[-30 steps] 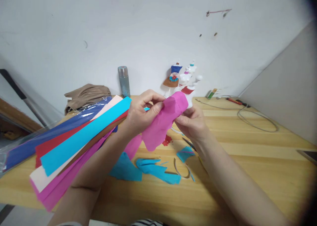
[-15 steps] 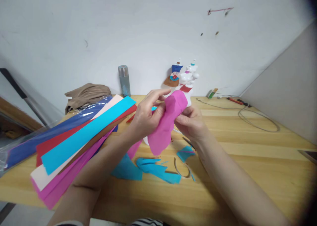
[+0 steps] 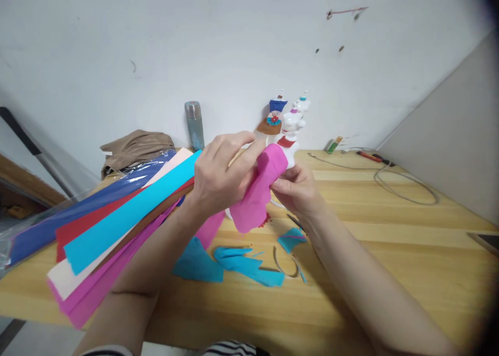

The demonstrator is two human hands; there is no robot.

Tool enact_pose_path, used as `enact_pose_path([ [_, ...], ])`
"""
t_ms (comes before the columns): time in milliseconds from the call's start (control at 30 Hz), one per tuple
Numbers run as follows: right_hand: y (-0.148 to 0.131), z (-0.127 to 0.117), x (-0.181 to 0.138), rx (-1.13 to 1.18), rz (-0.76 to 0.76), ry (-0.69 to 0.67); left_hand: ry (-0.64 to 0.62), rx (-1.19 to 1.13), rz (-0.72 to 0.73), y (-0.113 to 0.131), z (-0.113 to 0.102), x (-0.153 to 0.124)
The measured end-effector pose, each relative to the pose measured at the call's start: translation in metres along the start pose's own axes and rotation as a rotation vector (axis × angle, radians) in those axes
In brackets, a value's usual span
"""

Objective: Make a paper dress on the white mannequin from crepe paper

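Note:
A piece of magenta crepe paper (image 3: 249, 208) with a wavy edge hangs between my hands above the table. My left hand (image 3: 224, 171) is bent over its left side, fingers curled and fingertips partly hidden. From the right, my right hand (image 3: 298, 189) grips the paper's edge, thumb in front and fingers behind. Just behind the paper is a white figurine (image 3: 287, 150) with a red band; I cannot tell whether my right hand touches it. Below lie a folded blue paper strip (image 3: 249, 266), a blue paper piece (image 3: 198, 262) and a small blue scrap (image 3: 291, 240).
Long coloured paper strips (image 3: 128, 210) fan out at left, beside a plastic-wrapped blue bundle (image 3: 89, 213) and brown cloth (image 3: 136, 147). A flask (image 3: 194, 124) stands near the wall. Other white figurines (image 3: 293, 118) stand behind my hands. A cable (image 3: 405, 189) and red-handled tool (image 3: 368, 157) lie right.
My left hand has shifted left and turned over, its back now more toward me. The right hand and the magenta paper have moved slightly left.

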State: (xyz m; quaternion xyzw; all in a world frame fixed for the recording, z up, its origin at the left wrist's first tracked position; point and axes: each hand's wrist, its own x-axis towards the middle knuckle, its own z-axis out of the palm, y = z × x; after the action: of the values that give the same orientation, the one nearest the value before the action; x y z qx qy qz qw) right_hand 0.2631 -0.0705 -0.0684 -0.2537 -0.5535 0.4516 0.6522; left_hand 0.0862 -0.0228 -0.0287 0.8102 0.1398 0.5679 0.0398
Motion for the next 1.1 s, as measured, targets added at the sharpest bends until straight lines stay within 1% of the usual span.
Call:
enact_pose_path([
  [133, 0.001, -0.002, 0.001, 0.018, 0.003, -0.018, 0.026, 0.051, 0.094, -0.006, -0.002, 0.001],
  [200, 0.000, -0.002, 0.001, 0.028, 0.004, -0.016, 0.033, 0.050, 0.114, -0.007, -0.006, 0.002],
  [233, -0.001, -0.003, 0.001, 0.030, 0.005, -0.009, 0.027, 0.027, 0.095, -0.007, -0.008, 0.003],
  [300, -0.002, -0.003, 0.002, 0.031, 0.016, 0.009, -0.003, -0.065, -0.021, -0.006, -0.014, 0.005],
  [367, -0.005, -0.005, 0.001, 0.032, 0.025, 0.032, -0.082, -0.176, -0.162, -0.005, -0.021, 0.009],
  [400, -0.006, -0.006, 0.001, 0.035, 0.028, 0.042, -0.145, -0.230, -0.196, -0.005, -0.024, 0.010],
  [433, -0.006, -0.007, 0.001, 0.042, 0.026, 0.049, -0.218, -0.277, -0.187, -0.004, -0.026, 0.012],
  [500, -0.007, -0.009, 0.001, 0.056, 0.016, 0.053, -0.355, -0.338, -0.073, -0.005, -0.028, 0.013],
  [533, -0.008, -0.010, 0.000, 0.061, 0.011, 0.050, -0.404, -0.338, -0.007, -0.006, -0.028, 0.013],
  [567, -0.008, -0.012, 0.000, 0.066, 0.002, 0.048, -0.443, -0.315, 0.041, -0.007, -0.027, 0.012],
  [633, -0.008, -0.014, 0.000, 0.077, -0.013, 0.055, -0.508, -0.222, 0.066, -0.010, -0.026, 0.009],
  [667, -0.008, -0.014, 0.000, 0.087, -0.021, 0.061, -0.515, -0.174, 0.058, -0.011, -0.025, 0.008],
  [700, -0.008, -0.014, 0.000, 0.099, -0.028, 0.066, -0.493, -0.139, 0.047, -0.012, -0.025, 0.007],
  [800, -0.007, -0.014, 0.001, 0.127, -0.038, 0.075, -0.298, -0.126, 0.016, -0.010, -0.026, 0.007],
  [833, -0.006, -0.013, 0.001, 0.131, -0.042, 0.075, -0.253, -0.150, 0.015, -0.007, -0.026, 0.008],
  [867, -0.006, -0.013, 0.001, 0.131, -0.040, 0.076, -0.247, -0.184, 0.019, -0.005, -0.026, 0.009],
  [967, -0.006, -0.014, 0.002, 0.118, -0.013, 0.070, -0.363, -0.302, -0.004, 0.000, -0.022, 0.011],
  [1100, -0.007, -0.014, 0.005, 0.099, 0.030, 0.102, -0.461, -0.364, -0.145, -0.003, -0.018, 0.011],
])
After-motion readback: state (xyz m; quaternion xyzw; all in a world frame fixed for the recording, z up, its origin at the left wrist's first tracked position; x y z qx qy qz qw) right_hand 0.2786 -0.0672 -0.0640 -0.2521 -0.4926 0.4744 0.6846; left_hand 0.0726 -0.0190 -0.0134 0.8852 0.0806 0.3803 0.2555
